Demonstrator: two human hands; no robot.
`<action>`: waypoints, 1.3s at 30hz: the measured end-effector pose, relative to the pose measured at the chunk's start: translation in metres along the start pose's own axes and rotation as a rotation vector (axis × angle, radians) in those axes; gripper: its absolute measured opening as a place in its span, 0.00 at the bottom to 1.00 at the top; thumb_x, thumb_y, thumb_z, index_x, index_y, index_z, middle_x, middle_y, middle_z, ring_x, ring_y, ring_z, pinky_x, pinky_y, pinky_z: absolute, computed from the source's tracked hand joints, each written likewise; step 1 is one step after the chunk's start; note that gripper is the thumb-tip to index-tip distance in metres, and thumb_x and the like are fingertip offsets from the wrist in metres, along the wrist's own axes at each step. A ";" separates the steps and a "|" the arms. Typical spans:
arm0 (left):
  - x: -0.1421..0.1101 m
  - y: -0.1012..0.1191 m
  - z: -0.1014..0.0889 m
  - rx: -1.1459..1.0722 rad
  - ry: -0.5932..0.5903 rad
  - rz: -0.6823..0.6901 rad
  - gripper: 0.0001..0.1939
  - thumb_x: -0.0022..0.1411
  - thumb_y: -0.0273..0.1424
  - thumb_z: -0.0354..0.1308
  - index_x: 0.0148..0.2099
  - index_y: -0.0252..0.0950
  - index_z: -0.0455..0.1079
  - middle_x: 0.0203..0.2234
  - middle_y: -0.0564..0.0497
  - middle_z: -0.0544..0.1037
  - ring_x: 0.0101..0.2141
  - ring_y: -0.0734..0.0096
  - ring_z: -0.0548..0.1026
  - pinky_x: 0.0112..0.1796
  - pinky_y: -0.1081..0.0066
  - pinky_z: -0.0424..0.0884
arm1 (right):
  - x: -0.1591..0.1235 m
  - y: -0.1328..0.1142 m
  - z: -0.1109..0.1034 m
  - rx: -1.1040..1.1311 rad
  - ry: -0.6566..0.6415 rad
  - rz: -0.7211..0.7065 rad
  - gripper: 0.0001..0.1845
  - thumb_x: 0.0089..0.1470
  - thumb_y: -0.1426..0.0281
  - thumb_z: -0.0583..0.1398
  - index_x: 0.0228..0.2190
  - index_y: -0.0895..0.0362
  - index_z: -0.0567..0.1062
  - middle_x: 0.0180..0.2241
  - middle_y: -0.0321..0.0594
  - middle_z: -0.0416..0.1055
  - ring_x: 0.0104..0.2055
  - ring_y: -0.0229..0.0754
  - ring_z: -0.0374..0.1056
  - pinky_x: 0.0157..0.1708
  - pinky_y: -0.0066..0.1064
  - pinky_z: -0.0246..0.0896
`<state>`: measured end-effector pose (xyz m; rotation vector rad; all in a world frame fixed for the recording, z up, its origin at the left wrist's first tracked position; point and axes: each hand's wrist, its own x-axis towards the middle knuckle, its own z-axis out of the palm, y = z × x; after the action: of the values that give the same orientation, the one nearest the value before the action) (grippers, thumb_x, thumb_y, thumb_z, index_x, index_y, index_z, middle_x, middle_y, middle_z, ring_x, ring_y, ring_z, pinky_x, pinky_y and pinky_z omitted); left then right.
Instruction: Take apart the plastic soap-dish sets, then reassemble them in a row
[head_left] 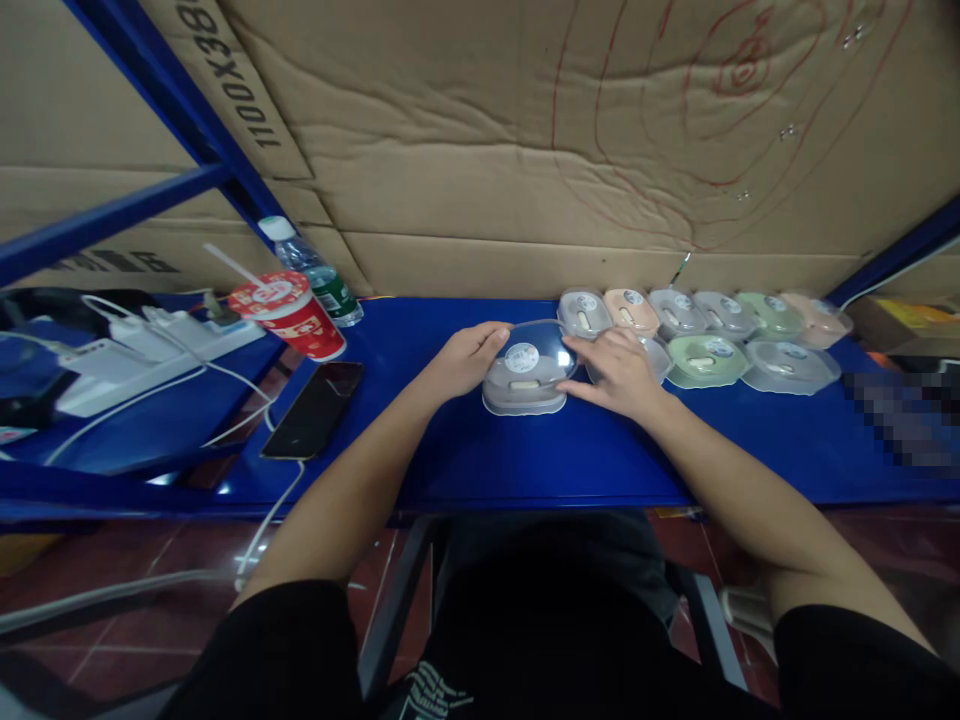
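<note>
black "1100X38" on cardboard (480, 150), next character cut off, round lid sticker (522, 357) too small to read

We've got both hands in on this one: our left grip (471, 360) and right grip (619, 372) clasp a clear-lidded container (526, 370) from either side, above the blue desk (465, 460). Off to the right, we see two rows of similar containers (705, 362), grey, green and peach, one partly behind our right fingers. Out left, a dark phone (315, 410) lies near a red cup (304, 325), a green-labelled bottle (330, 290) just behind.
</note>
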<state>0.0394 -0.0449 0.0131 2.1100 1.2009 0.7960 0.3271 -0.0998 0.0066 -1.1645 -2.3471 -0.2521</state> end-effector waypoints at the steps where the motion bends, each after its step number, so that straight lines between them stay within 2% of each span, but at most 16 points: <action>1: -0.001 0.001 -0.001 0.037 -0.010 0.001 0.27 0.78 0.47 0.44 0.60 0.36 0.77 0.39 0.47 0.84 0.37 0.65 0.80 0.41 0.66 0.75 | 0.000 0.000 0.002 0.003 -0.016 -0.028 0.37 0.67 0.43 0.59 0.61 0.58 0.77 0.38 0.47 0.82 0.43 0.53 0.74 0.52 0.47 0.64; 4: -0.003 0.008 -0.004 0.158 -0.044 -0.020 0.26 0.78 0.46 0.44 0.52 0.38 0.80 0.43 0.47 0.85 0.42 0.62 0.81 0.45 0.64 0.74 | -0.001 -0.001 0.007 -0.007 -0.039 -0.079 0.36 0.67 0.42 0.58 0.58 0.56 0.80 0.35 0.45 0.81 0.40 0.51 0.73 0.50 0.45 0.64; 8: -0.006 0.017 -0.005 0.313 -0.063 -0.055 0.26 0.77 0.45 0.42 0.42 0.39 0.79 0.40 0.46 0.85 0.44 0.58 0.80 0.47 0.61 0.73 | -0.002 -0.003 0.011 -0.040 -0.044 -0.123 0.35 0.68 0.42 0.57 0.57 0.58 0.81 0.33 0.46 0.81 0.39 0.51 0.74 0.47 0.44 0.65; 10: -0.005 0.014 -0.002 0.380 -0.082 -0.054 0.27 0.77 0.45 0.41 0.41 0.39 0.79 0.40 0.45 0.83 0.48 0.55 0.79 0.50 0.60 0.73 | -0.001 -0.004 0.013 -0.057 -0.074 -0.134 0.35 0.69 0.44 0.56 0.57 0.59 0.81 0.33 0.47 0.82 0.39 0.51 0.75 0.47 0.43 0.66; 13: 0.000 0.002 0.006 0.435 -0.115 -0.080 0.27 0.77 0.47 0.42 0.47 0.39 0.80 0.46 0.43 0.82 0.54 0.54 0.76 0.56 0.58 0.71 | 0.000 -0.008 0.014 -0.076 -0.152 -0.126 0.33 0.71 0.47 0.55 0.57 0.61 0.81 0.35 0.49 0.84 0.40 0.52 0.77 0.48 0.44 0.66; 15: 0.004 -0.006 0.011 0.439 -0.157 -0.090 0.28 0.77 0.47 0.42 0.49 0.39 0.80 0.48 0.43 0.82 0.53 0.56 0.77 0.56 0.59 0.71 | 0.002 -0.009 0.014 -0.083 -0.188 -0.110 0.33 0.72 0.48 0.55 0.57 0.61 0.80 0.37 0.50 0.84 0.41 0.52 0.78 0.49 0.44 0.66; 18: 0.008 -0.012 0.016 0.414 -0.201 -0.060 0.29 0.77 0.48 0.41 0.47 0.39 0.81 0.46 0.43 0.83 0.51 0.56 0.79 0.55 0.59 0.72 | 0.003 -0.009 0.011 -0.077 -0.205 -0.101 0.32 0.70 0.47 0.56 0.55 0.60 0.81 0.38 0.49 0.85 0.41 0.52 0.79 0.50 0.44 0.66; 23: 0.005 -0.007 0.017 0.340 -0.155 -0.033 0.27 0.75 0.50 0.45 0.48 0.40 0.81 0.49 0.45 0.83 0.51 0.57 0.79 0.55 0.59 0.72 | 0.004 -0.005 0.003 -0.097 -0.230 -0.127 0.35 0.63 0.41 0.63 0.51 0.60 0.83 0.32 0.48 0.84 0.39 0.54 0.80 0.54 0.46 0.66; 25: 0.003 -0.004 0.016 0.353 -0.142 -0.046 0.27 0.75 0.51 0.46 0.48 0.40 0.82 0.48 0.45 0.83 0.51 0.57 0.79 0.55 0.60 0.72 | 0.005 -0.005 0.002 -0.113 -0.258 -0.129 0.34 0.61 0.43 0.65 0.52 0.59 0.83 0.33 0.48 0.84 0.40 0.54 0.80 0.55 0.47 0.65; 28: 0.003 -0.002 0.011 0.381 -0.144 -0.076 0.27 0.75 0.50 0.46 0.48 0.40 0.81 0.49 0.45 0.84 0.51 0.56 0.79 0.54 0.60 0.72 | 0.006 -0.006 0.004 -0.160 -0.284 -0.111 0.30 0.66 0.49 0.64 0.56 0.59 0.80 0.36 0.50 0.85 0.40 0.53 0.79 0.56 0.47 0.64; 31: 0.004 -0.001 0.006 0.391 -0.143 -0.147 0.26 0.75 0.50 0.47 0.51 0.40 0.81 0.47 0.46 0.85 0.49 0.55 0.81 0.49 0.61 0.73 | 0.006 -0.006 0.009 -0.245 -0.258 -0.017 0.26 0.70 0.60 0.60 0.62 0.61 0.77 0.37 0.51 0.84 0.40 0.54 0.78 0.56 0.49 0.62; 34: 0.003 0.000 0.005 0.410 -0.119 -0.218 0.28 0.73 0.54 0.50 0.60 0.40 0.77 0.41 0.45 0.86 0.45 0.53 0.82 0.46 0.60 0.73 | 0.005 -0.008 0.012 -0.255 -0.204 0.048 0.25 0.71 0.68 0.55 0.64 0.62 0.75 0.39 0.52 0.84 0.41 0.54 0.76 0.53 0.49 0.62; 37: 0.000 0.004 0.010 0.392 -0.106 -0.221 0.35 0.74 0.56 0.49 0.69 0.37 0.69 0.40 0.43 0.86 0.46 0.51 0.83 0.46 0.60 0.73 | 0.004 -0.013 0.013 -0.178 -0.156 -0.022 0.26 0.72 0.68 0.52 0.64 0.59 0.76 0.42 0.51 0.83 0.44 0.54 0.74 0.51 0.47 0.61; 39: -0.003 0.005 0.014 0.386 -0.112 -0.209 0.36 0.75 0.56 0.47 0.71 0.35 0.65 0.40 0.42 0.86 0.47 0.51 0.83 0.48 0.59 0.73 | 0.004 -0.018 0.012 -0.110 -0.138 -0.113 0.25 0.72 0.66 0.52 0.63 0.57 0.77 0.47 0.49 0.82 0.48 0.54 0.72 0.53 0.48 0.61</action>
<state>0.0518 -0.0522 0.0071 2.2403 1.5814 0.3674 0.3067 -0.1035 -0.0009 -1.1341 -2.5520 -0.3550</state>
